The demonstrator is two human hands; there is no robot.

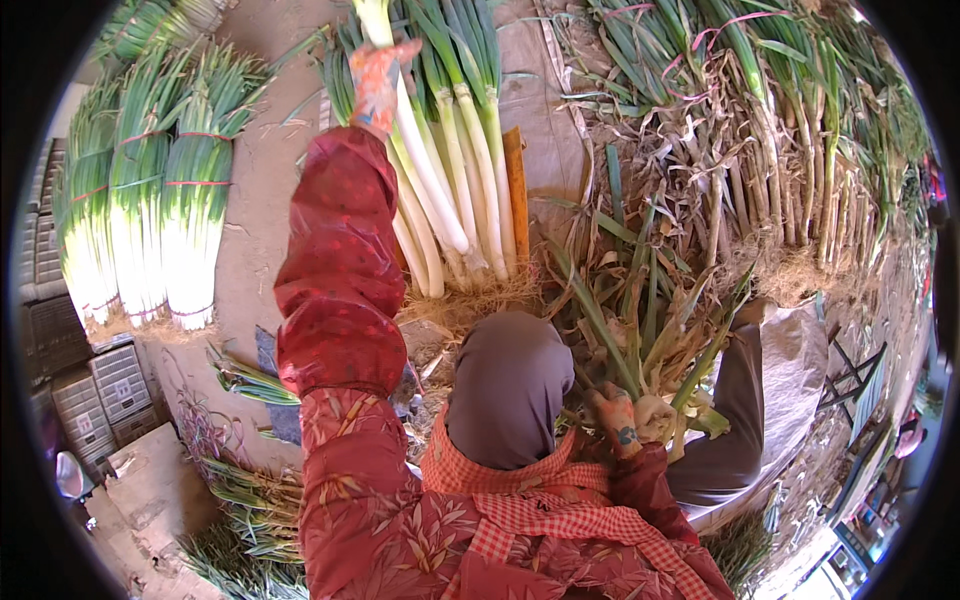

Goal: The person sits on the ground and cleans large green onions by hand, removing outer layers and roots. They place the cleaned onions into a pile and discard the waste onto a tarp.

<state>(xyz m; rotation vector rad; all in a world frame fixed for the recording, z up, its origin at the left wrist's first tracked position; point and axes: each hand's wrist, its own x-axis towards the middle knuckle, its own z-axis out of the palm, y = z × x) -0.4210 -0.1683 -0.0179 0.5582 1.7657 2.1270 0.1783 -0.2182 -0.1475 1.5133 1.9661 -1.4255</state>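
My left hand (376, 82), in a patterned glove, reaches forward and lies over the upper part of a long white leek stalk (433, 180); whether its fingers close around it cannot be seen. That stalk rests on a pile of leeks (491, 172) with green tops pointing away and roots towards me, beside an orange upright piece (517, 195). My right hand (616, 418), also gloved, is low beside my knee (514, 390), against a heap of stripped leaves (645, 322); its fingertips are partly hidden, so its grip is unclear.
Tied leek bundles (196, 187) stand at the left, near stacked plastic crates (120, 382). Untrimmed leeks with dry leaves and roots (780, 172) lie at the right. A folding stool frame (851, 375) is at the far right. More leafy stalks (255, 502) lie at the lower left.
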